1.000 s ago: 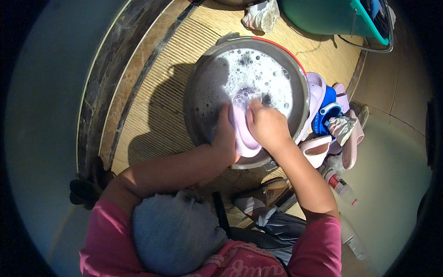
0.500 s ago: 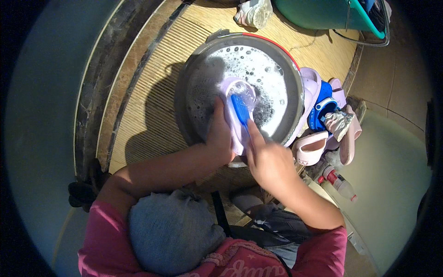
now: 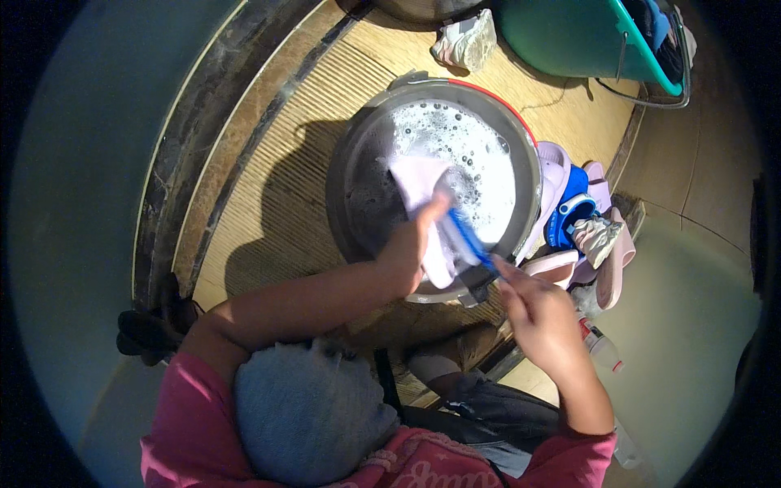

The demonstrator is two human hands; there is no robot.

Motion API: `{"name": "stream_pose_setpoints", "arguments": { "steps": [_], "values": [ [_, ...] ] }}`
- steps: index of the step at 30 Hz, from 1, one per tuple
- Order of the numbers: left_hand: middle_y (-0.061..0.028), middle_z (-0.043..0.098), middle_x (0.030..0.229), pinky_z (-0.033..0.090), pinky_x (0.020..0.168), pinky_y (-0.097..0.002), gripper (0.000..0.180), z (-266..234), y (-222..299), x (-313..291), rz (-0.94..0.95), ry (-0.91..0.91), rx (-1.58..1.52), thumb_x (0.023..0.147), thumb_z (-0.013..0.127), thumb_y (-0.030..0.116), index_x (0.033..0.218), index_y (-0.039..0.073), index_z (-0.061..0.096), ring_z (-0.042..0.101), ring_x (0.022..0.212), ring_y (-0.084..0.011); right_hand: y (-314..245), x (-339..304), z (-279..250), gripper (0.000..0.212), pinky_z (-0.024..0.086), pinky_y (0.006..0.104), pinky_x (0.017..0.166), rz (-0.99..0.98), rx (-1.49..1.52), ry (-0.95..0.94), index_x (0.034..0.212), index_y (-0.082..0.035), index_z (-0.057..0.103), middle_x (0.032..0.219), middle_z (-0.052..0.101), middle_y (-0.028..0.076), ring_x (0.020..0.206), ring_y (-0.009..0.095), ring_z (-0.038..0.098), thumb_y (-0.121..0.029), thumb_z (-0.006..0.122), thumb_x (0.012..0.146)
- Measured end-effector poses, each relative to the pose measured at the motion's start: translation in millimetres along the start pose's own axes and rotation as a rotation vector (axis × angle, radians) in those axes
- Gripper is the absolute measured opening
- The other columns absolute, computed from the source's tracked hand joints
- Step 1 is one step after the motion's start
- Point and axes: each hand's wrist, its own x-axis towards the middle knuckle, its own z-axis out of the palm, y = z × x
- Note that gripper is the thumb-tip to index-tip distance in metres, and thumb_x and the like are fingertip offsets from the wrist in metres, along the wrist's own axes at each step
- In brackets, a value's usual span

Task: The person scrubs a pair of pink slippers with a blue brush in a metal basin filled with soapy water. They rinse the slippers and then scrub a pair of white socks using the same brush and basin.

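A pale lilac slipper [image 3: 418, 177] is gripped in my left hand [image 3: 404, 250] over a round grey basin [image 3: 342, 213] of foamy, bubbly water [image 3: 493, 191]. My right hand [image 3: 538, 315] is closed around the handle of a blue brush [image 3: 469, 236]. The brush head lies against or just beside the slipper's right side; motion blur hides the exact contact. Both hands are above the basin's near rim, the right one farther out to the right.
Right of the basin sit several lilac and pink slippers [image 3: 617, 259], a blue clog [image 3: 572, 213] and a crumpled pale item [image 3: 598, 239]. Behind stand a green bucket [image 3: 561, 45] with a wire handle and a whitish bundle [image 3: 466, 42]. A plastic bottle [image 3: 604, 351] lies near my right forearm.
The slipper has been turned, so its open top no longer faces up. The brush has come out from inside it to its right side, as my right hand moved right and nearer.
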Motion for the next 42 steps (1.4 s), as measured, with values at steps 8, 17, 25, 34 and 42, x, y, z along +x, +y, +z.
{"name": "stream_pose_setpoints", "arguments": {
  "steps": [8,17,25,34,42],
  "values": [
    [-0.0289,0.038,0.149,-0.001,0.115,-0.0686,0.051,-24,-13,-7,0.519,-0.222,0.976,0.096,0.057,0.021,0.143,0.005,0.046,0.027,0.144,-0.0492,-28,30,13,0.047,0.053,0.0439,0.055,-0.208,-0.218,0.232,0.134,-0.015,0.063,0.079,0.058,0.016,0.057,0.034,0.062,-0.015,0.07,0.087],
    [-0.0196,0.033,0.15,0.009,0.114,-0.0486,0.081,-23,-14,11,0.488,-0.113,0.879,0.09,0.061,0.015,0.155,0.005,0.015,0.028,0.141,-0.0351,-15,66,45,0.049,0.052,0.0453,0.058,-0.15,-0.185,0.357,0.139,-0.021,0.06,0.071,0.057,0.015,0.06,0.035,0.061,-0.015,0.069,0.091],
    [-0.0118,0.053,0.127,0.05,0.095,-0.0448,0.091,-20,-15,1,0.624,0.032,0.861,0.074,0.071,-0.005,0.149,0.013,0.022,0.056,0.119,-0.0256,-23,45,42,0.042,0.052,0.0449,0.055,-0.174,-0.268,0.303,0.134,-0.018,0.064,0.069,0.06,0.016,0.058,0.033,0.063,-0.021,0.069,0.093],
    [-0.0127,0.056,0.124,0.05,0.095,-0.0402,0.09,-21,1,-7,0.279,0.052,0.677,0.065,0.079,0.001,0.142,0.005,0.033,0.06,0.111,-0.0247,-13,60,46,0.042,0.051,0.0444,0.057,-0.187,-0.135,0.286,0.133,-0.018,0.065,0.069,0.062,0.017,0.06,0.035,0.063,-0.015,0.068,0.092],
    [-0.0145,0.057,0.121,0.053,0.089,-0.0393,0.089,-13,7,-13,0.193,0.072,0.601,0.068,0.066,-0.002,0.148,0.004,0.027,0.059,0.112,-0.0254,-5,64,44,0.035,0.054,0.0447,0.054,-0.18,-0.172,0.297,0.128,-0.017,0.066,0.07,0.065,0.018,0.058,0.034,0.066,-0.022,0.065,0.094]
  ]
}}
